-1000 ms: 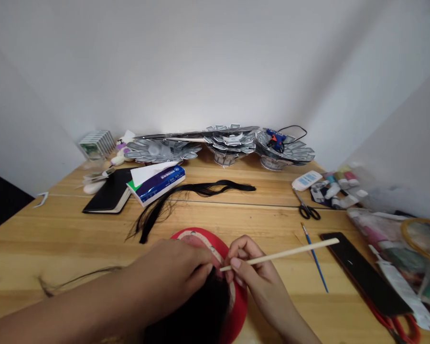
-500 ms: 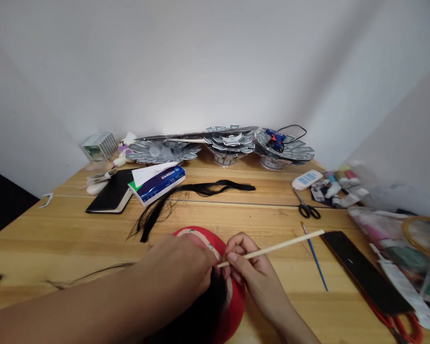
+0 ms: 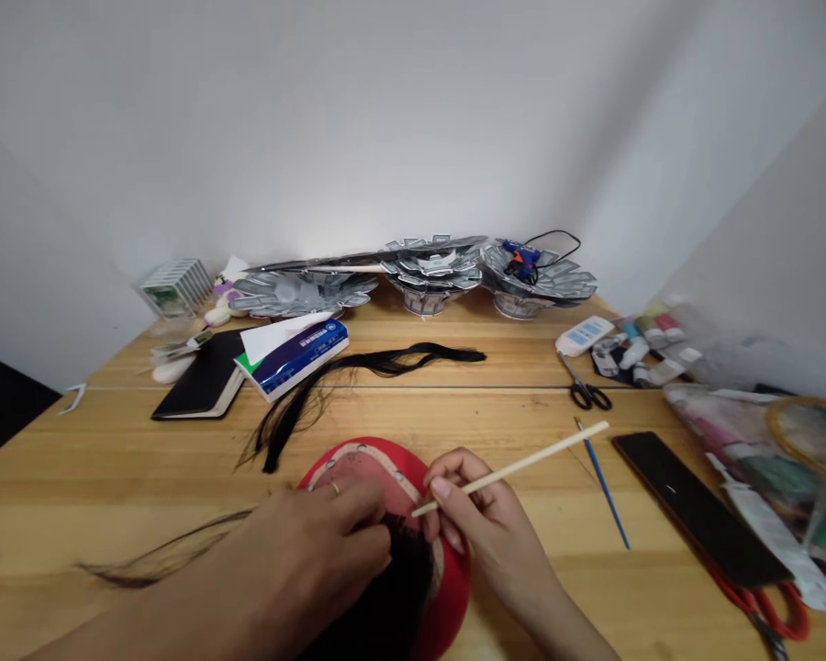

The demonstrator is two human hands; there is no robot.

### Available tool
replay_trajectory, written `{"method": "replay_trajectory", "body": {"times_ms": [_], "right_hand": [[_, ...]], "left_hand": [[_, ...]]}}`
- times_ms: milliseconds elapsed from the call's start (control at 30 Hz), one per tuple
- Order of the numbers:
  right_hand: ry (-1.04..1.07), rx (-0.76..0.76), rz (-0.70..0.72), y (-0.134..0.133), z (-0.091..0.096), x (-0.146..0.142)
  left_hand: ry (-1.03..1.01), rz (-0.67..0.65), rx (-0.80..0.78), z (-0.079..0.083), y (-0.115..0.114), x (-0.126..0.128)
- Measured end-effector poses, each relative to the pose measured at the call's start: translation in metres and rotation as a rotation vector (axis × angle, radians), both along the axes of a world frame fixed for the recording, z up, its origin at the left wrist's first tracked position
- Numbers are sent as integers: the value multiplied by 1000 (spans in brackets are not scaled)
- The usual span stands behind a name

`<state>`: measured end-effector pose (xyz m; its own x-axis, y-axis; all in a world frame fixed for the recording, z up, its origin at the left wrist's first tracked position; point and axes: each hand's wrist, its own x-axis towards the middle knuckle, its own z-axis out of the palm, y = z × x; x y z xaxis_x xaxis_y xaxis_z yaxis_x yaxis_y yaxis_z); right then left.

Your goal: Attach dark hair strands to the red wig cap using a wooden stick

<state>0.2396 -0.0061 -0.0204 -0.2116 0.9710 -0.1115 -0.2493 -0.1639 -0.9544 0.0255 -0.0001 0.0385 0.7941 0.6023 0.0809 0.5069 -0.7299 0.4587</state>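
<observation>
A red rounded form (image 3: pixel 454 588) stands at the table's near edge, with a pinkish mesh cap (image 3: pixel 375 473) edged by a pale band on it. Black hair (image 3: pixel 385 597) covers the cap's near part. My right hand (image 3: pixel 472 505) pinches a slim pale wooden stick (image 3: pixel 537 464), its lower end at the hairline. Over the cap's left side, my left hand (image 3: pixel 323 542) is closed, a ring on one finger; what its fingertips hold is hidden. A thin lock of dark hair (image 3: pixel 138 576) trails out leftward from beneath that hand.
Behind the form lie a long black hair bundle (image 3: pixel 358 360), a tissue pack (image 3: pixel 295 358) and a black notebook (image 3: pixel 203 376). To the right are scissors (image 3: pixel 585 390), a blue paintbrush (image 3: pixel 606 491), a dark flat slab (image 3: pixel 702 505) and red-handled scissors (image 3: pixel 771 615). Grey petalled paper models (image 3: pixel 430 275) line the wall.
My left hand has drawn back left and nearer from the stick's tip, baring more of the cap. My right hand keeps the stick at the hairline. The view has shifted slightly.
</observation>
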Motion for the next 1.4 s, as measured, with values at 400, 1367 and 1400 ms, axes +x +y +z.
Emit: {"method": "replay_trajectory", "body": {"times_ms": [400,1367,1400], "right_hand": [[-46,5,6,-4,3,1],[25,27,35,-14,-7,14],[24,35,35,-14,-8,14]], "left_hand": [[-302,-75,-164,-21,-2,-6],[-318,76,-94,-14,1,-3],[-317,74,-101,-15,1,-4]]}}
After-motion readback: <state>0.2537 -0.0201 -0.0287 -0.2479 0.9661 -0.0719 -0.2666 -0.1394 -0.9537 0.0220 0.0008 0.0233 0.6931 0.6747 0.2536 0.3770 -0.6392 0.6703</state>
